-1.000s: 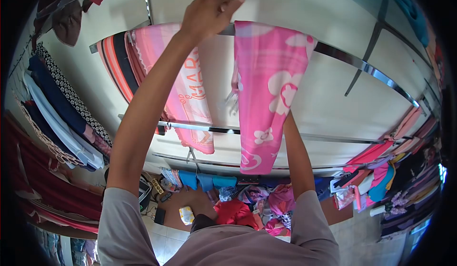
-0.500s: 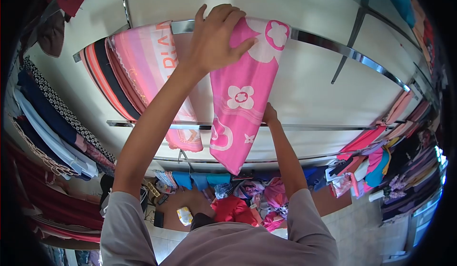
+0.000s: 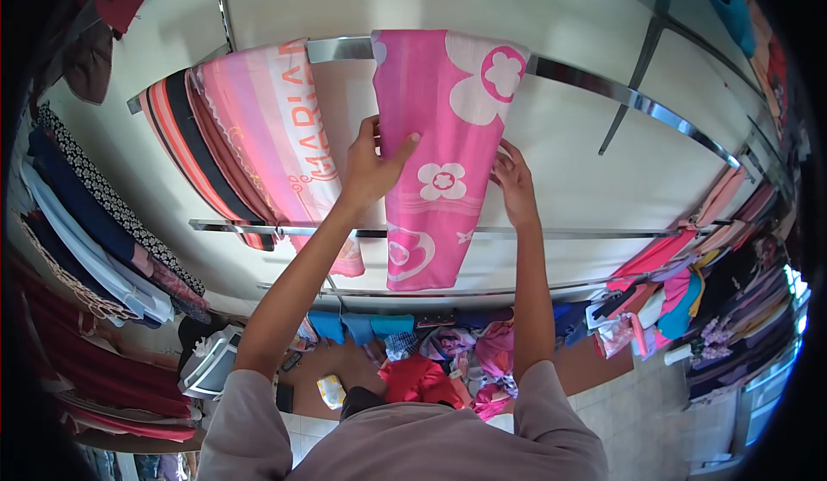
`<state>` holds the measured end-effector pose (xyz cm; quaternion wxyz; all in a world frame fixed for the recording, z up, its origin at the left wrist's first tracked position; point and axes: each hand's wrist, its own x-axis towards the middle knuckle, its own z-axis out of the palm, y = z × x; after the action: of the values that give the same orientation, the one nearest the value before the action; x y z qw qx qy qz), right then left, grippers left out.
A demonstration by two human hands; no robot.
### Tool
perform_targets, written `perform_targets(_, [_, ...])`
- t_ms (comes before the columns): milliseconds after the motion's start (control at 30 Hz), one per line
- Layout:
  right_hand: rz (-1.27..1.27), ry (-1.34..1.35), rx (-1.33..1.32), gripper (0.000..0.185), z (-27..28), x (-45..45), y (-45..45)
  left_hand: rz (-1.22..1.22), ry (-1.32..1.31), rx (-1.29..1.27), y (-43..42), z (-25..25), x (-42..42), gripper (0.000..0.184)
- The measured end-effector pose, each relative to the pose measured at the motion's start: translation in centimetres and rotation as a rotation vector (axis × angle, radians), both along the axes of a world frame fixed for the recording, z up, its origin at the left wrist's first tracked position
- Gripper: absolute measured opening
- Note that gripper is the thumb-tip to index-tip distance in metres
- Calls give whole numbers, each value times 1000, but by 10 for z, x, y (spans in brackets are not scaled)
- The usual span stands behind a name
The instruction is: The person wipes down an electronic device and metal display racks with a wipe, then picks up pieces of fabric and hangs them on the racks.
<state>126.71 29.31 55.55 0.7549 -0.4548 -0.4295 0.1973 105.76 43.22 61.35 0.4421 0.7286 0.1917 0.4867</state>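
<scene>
A pink scarf (image 3: 439, 149) with white flower shapes hangs folded over the upper metal rail, its lower end in front of the rail below. My left hand (image 3: 372, 171) holds its left edge, thumb across the front and fingers partly hidden behind the cloth. At the opposite edge, the bent fingers of my right hand (image 3: 513, 179) grip the fabric; some fingertips are out of sight. Left of it hangs a pink and lilac striped scarf (image 3: 250, 111) with orange lettering. Farther left is an orange and black striped cloth (image 3: 185, 128).
The upper rail (image 3: 594, 86) runs on to the right, with a lower rail (image 3: 551, 234) beneath. Heaped clothes, including a red cloth (image 3: 422, 379), lie below near my body. More garments (image 3: 112, 214) hang at left, and a boxy screen (image 3: 214, 365) stands lower left.
My left hand has come down from the rail to the scarf's left edge. My right hand has risen along the right edge. The scarf now hangs wider and flatter.
</scene>
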Motion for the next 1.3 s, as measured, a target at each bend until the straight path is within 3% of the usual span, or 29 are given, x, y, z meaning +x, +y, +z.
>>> perform_targets(100, [-89,-256,-95,53,7,0,22,-35,-13,-63,4,-2,8,50])
perform_targets(133, [-106,-240,-254,46,8,1,26,-58,-52,-40,3,-5,9,48])
perform_targets(200, [-233,-405,-292,39,2,-4,36,-102,-118,3,1,-16,8,45])
perform_targets(300, [-392,-584,-305,38,-16,-9,54,-23,-16,168,9,-29,-3,41])
perform_targets(400, [-463,-698,-320,37,-41,-16,69,-219,-112,-177,2,-30,-13,38])
perform_targets(500, [-472,-789,-361,35,-63,-20,73,-162,39,-42,1,-27,-22,36])
perform_targets(767, [-333,-930,-448,32,-103,-12,56,-148,100,-25,13,-29,-14,18])
perform_targets(867, [-328,-717,-352,31,-112,-4,41,-28,104,42,31,-45,-14,18])
perform_targets(933, [-334,-337,-226,33,-112,-2,25,126,133,142,51,-63,-13,22])
perform_targets(1000, [-320,68,-71,37,-110,-1,9,79,182,98,57,-76,-19,26])
perform_targets(1067, [-247,-197,-91,41,-102,-23,-3,-76,103,-38,48,-83,-21,32])
perform_targets(1133, [-207,-453,-283,44,-57,-71,-18,-197,303,-113,38,-81,-20,33])
perform_targets(1200, [-237,-609,-520,44,-75,-62,1,-273,524,-59,50,-100,-11,31])
perform_targets(1300, [-492,-796,-630,40,-88,-50,42,11,372,-95,52,-115,5,24])
